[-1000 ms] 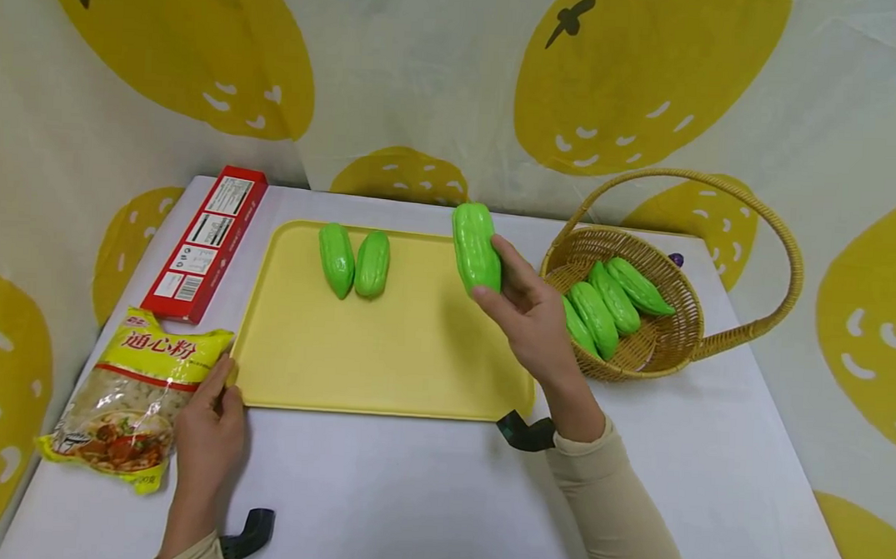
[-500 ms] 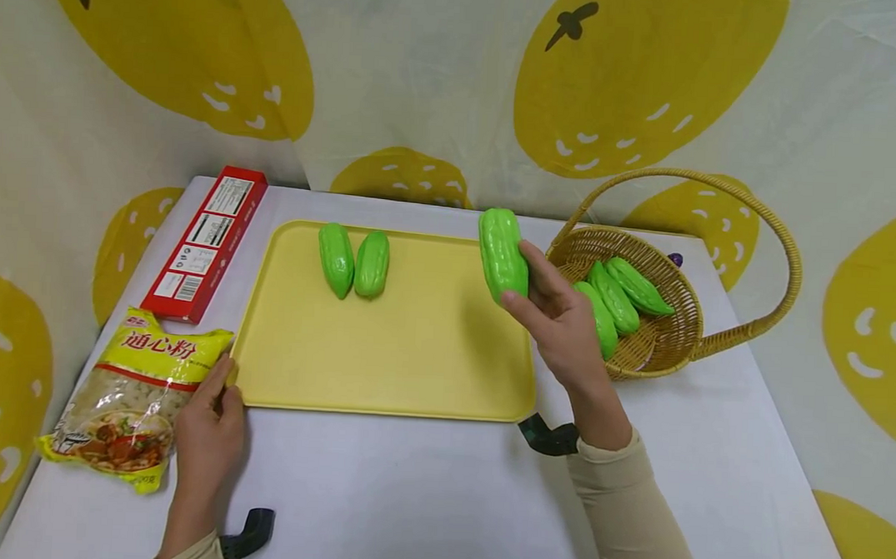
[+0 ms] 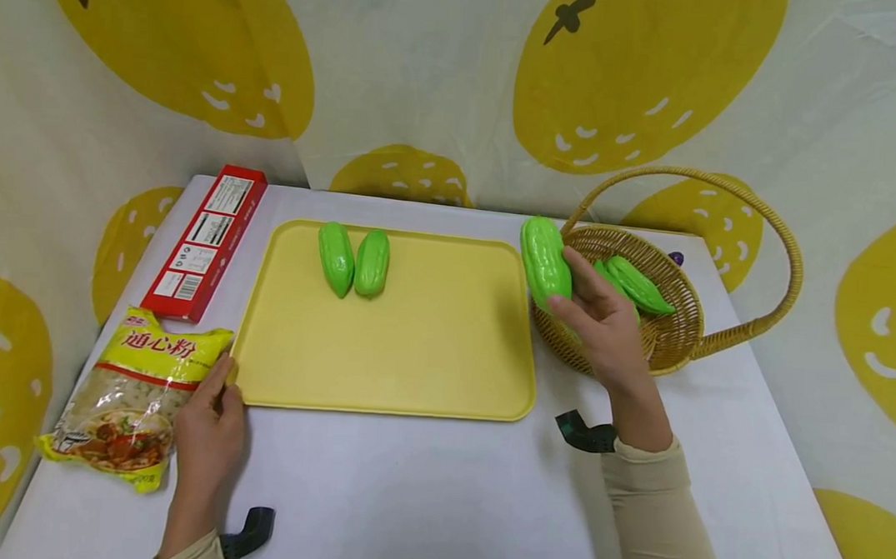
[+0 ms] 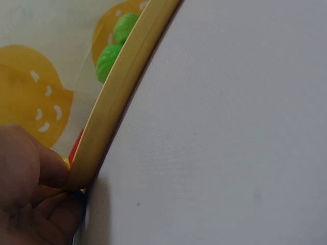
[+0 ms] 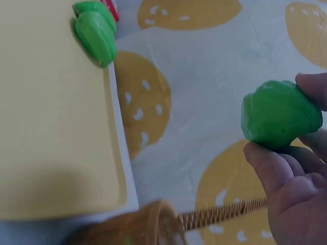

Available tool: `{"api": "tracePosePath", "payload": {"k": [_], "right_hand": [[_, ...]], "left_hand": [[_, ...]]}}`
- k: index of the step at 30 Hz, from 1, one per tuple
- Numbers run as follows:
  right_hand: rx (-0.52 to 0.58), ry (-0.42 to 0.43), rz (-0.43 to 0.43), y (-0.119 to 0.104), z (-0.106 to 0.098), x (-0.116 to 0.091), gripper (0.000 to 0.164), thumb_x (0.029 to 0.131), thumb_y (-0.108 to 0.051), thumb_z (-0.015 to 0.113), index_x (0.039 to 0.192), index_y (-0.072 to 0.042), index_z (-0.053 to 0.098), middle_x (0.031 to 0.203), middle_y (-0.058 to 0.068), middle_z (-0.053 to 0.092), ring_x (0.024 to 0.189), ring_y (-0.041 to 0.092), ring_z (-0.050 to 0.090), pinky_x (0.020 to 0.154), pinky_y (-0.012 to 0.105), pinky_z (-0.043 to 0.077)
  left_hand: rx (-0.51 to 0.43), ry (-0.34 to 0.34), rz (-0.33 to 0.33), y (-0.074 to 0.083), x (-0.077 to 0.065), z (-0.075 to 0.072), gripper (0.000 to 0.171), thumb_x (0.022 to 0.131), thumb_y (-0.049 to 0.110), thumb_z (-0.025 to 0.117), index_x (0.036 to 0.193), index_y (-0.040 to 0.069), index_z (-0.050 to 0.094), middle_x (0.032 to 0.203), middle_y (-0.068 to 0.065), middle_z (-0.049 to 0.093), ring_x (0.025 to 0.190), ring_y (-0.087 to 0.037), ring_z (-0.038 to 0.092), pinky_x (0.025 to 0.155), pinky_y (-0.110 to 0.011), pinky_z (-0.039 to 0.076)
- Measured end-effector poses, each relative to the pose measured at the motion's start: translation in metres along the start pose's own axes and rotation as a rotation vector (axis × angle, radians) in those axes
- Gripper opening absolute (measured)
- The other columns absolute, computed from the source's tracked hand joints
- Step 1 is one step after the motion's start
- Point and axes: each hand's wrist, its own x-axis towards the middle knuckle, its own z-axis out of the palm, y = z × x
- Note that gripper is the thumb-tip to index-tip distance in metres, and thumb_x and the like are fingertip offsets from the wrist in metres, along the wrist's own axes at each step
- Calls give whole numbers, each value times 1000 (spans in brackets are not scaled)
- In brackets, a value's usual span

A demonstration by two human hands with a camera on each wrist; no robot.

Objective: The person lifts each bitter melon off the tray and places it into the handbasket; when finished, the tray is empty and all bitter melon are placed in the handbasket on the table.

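My right hand [image 3: 600, 319] holds a bright green, ridged toy bitter melon [image 3: 545, 263] between thumb and fingers, raised over the left rim of a wicker basket [image 3: 688, 323]. The right wrist view shows the same bitter melon [image 5: 281, 115] end-on in the fingers. More green bitter melons [image 3: 639, 285] lie in the basket, partly hidden behind the hand. Two others, a left one [image 3: 336, 258] and a right one [image 3: 372, 264], lie side by side at the back of a yellow tray [image 3: 415, 353]. My left hand [image 3: 212, 428] grips the tray's near left corner [image 4: 82, 176].
Left of the tray, a red box [image 3: 208, 244] lies behind a yellow bag of pasta [image 3: 131, 399]. The basket's tall handle [image 3: 790, 253] arches out to the right. A small purple thing [image 3: 676, 258] shows behind the basket. A patterned cloth hangs behind the white table [image 3: 408, 495].
My right hand has moved right with the bitter melon, from over the tray to over the basket's left rim. My left hand and the tray have stayed put.
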Motion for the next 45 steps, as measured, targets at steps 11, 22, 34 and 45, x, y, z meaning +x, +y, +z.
{"api": "tracePosePath", "payload": {"k": [11, 22, 34, 45], "right_hand": [[-57, 11, 105, 18, -47, -11, 62, 100, -2, 60, 157, -3, 36, 165, 20, 31, 131, -1, 55, 98, 12, 54], [-136, 5, 224, 37, -73, -12, 66, 100, -11, 63, 159, -5, 33, 169, 14, 24, 157, 23, 25, 103, 4, 45], [-358, -110, 298, 41, -94, -12, 65, 101, -18, 64, 159, -11, 36, 169, 12, 27, 158, 34, 20, 101, 0, 40], [-400, -153, 346, 43, -103, -8, 66, 102, -20, 63, 160, -11, 35, 168, 20, 23, 157, 39, 19, 98, -1, 39]], "left_hand": [[11, 4, 0, 0, 1, 1, 49, 109, 20, 43, 157, 24, 36, 164, 7, 36, 153, -15, 35, 122, -47, 37], [18, 11, 20, -2, 3, 1, 49, 109, 17, 44, 157, 19, 38, 164, 2, 38, 152, -18, 38, 122, -48, 38], [14, 4, 10, -2, 2, 0, 49, 109, 19, 44, 157, 22, 38, 164, 4, 37, 152, -17, 37, 121, -47, 38], [17, 24, 22, -2, 2, 1, 48, 108, 18, 45, 156, 21, 40, 163, 3, 40, 151, -16, 39, 121, -44, 38]]}}
